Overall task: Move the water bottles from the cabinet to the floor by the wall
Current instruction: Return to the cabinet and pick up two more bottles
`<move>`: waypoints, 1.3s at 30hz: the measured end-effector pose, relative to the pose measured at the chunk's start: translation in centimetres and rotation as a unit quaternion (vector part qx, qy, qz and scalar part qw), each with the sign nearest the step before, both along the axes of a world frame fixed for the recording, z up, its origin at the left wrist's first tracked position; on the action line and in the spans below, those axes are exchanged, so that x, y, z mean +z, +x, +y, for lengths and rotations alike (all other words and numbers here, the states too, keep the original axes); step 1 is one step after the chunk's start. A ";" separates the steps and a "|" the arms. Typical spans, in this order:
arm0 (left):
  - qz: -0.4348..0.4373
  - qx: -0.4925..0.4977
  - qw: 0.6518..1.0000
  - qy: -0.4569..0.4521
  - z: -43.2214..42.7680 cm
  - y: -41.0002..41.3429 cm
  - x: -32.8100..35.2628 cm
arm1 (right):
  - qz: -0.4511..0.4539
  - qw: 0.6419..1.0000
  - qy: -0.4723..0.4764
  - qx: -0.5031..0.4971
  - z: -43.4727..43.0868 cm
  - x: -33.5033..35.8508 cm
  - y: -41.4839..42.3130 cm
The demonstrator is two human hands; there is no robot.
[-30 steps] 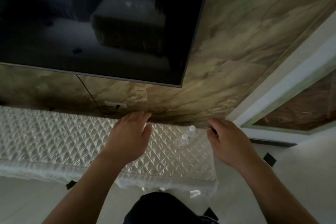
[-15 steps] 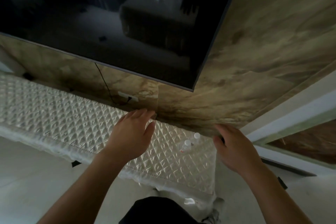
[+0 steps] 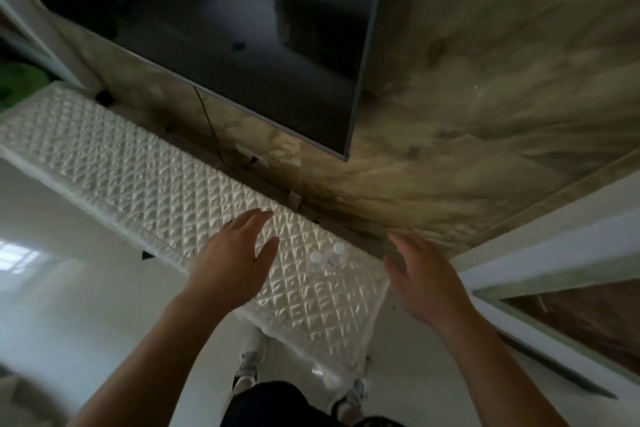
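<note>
Two water bottles [image 3: 327, 258] stand upright on the quilted cabinet top [image 3: 138, 180]; left hand [image 3: 235, 260] and right hand [image 3: 420, 279] flank them, fingers relaxed, grasping nothing.

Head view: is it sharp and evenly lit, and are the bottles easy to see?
Head view: dim and soft; the wall is smeared by motion blur; the TV shows only dark reflections; window glare washes out the floor at left; the wide lens skews the cabinet; the bottles, small and clear, look faint between the open left hand and right hand.
</note>
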State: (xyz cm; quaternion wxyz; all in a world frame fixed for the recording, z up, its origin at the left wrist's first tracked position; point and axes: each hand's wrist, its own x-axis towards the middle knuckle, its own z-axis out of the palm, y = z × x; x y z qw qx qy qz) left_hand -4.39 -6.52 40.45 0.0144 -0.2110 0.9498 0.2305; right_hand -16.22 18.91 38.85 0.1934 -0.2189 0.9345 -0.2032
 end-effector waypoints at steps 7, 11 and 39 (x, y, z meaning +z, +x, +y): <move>-0.010 0.064 0.998 0.028 3.4 0.2 -2.4 | -0.023 0.998 0.012 0.064 0.5 -2.8 -2.4; -0.015 0.081 0.996 0.042 3.9 -0.8 -5.0 | -0.027 0.996 0.004 0.081 -0.4 -5.8 -3.6; 0.086 0.244 0.950 0.173 8.9 -6.9 -39.8 | -0.023 0.986 -0.163 -0.010 -5.3 -38.6 -6.3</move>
